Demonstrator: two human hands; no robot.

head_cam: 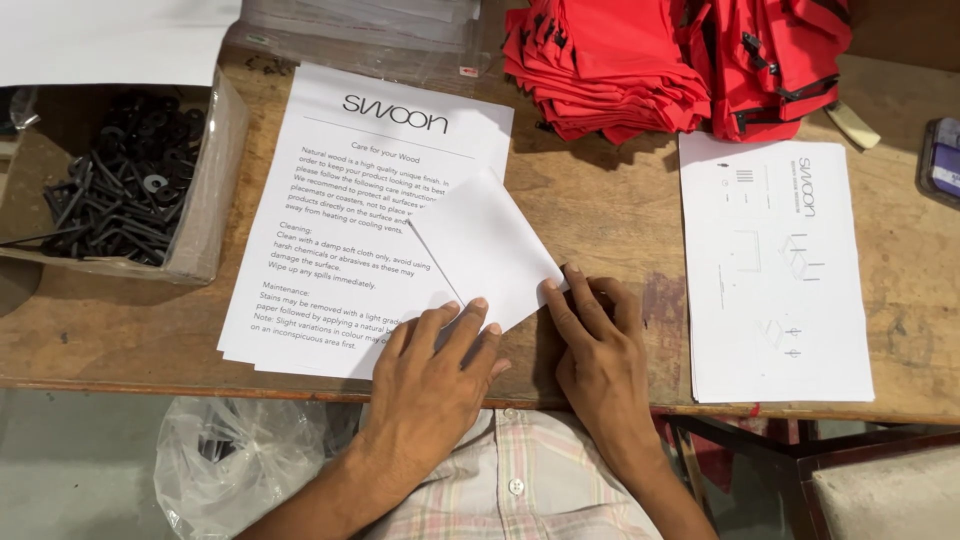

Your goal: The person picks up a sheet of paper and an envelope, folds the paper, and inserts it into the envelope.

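Top sheet (490,245) folded over, approx halfway; left hand (435,385) & right hand (600,350) press it w/ flat, spread fingers. Crease unfinished; stack (300,300) below still unfolded.

Matt white paper sheet (490,250) on worn wooden table (600,210).

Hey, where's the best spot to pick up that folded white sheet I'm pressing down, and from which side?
Probably the far pointed corner of the folded sheet, pinched from the side away from you. That corner lies free over the stack of printed pages, while the near edge is pinned flat by the left hand and the right hand.
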